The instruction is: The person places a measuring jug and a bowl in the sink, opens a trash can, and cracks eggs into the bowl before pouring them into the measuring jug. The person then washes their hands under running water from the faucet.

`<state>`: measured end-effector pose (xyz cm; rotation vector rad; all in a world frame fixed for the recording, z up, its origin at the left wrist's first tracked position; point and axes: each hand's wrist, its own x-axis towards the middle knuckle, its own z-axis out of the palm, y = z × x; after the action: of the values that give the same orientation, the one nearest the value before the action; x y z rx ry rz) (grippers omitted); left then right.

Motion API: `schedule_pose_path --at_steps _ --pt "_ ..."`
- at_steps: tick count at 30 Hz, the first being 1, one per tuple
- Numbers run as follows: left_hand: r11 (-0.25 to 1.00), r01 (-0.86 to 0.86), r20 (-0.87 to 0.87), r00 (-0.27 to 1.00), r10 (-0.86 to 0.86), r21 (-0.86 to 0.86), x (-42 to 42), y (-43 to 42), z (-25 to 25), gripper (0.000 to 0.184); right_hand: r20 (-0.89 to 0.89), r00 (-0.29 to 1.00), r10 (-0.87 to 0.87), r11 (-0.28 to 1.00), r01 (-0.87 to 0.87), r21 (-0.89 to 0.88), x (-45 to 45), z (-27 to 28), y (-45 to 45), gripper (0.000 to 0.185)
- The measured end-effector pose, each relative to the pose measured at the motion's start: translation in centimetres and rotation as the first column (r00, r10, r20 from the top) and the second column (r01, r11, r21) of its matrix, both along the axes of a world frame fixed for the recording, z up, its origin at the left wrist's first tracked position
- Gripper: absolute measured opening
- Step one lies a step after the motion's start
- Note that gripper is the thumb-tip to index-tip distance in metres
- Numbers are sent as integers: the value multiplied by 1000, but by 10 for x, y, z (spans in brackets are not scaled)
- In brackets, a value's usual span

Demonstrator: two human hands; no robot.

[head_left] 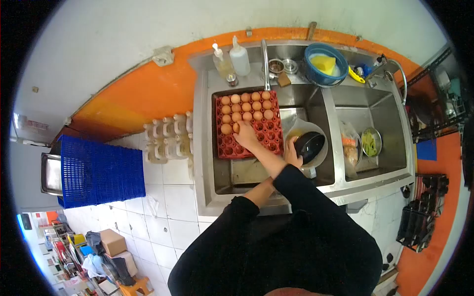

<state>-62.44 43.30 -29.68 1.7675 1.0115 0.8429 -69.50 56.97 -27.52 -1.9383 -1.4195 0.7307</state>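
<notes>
My forearms cross over the left sink basin (237, 180), the right one on top. A red egg tray (261, 143) rests across this basin, with several brown eggs (246, 97) in its far rows and bare cups nearer me. My right hand (247, 134) has its fingers closed around an egg (235, 127) at the tray's left part. To the right of the tray, my left hand (293, 154) grips the edge of a black bowl (310, 147). The bowl is tilted over a translucent whitish container (321, 162), whose contents are mostly hidden.
In the right basin sit a metal bowl with green pieces (370, 142) and a plastic bag (349, 153). Bottles (240, 59), a faucet (265, 64) and a blue basin with a yellow sponge (316, 74) line the back ledge. Blue crates (103, 170) and plastic jugs (170, 143) stand left.
</notes>
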Motion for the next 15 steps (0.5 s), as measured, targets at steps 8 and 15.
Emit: schedule_pose_path --at_steps 8,15 --pt "998 14 63 998 -10 -59 -11 -4 3 73 -35 999 1 980 6 199 0 -10 11 45" --pt "999 -26 -10 1000 25 -37 -9 0 -1 71 -990 125 63 985 154 82 45 18 -34 36"
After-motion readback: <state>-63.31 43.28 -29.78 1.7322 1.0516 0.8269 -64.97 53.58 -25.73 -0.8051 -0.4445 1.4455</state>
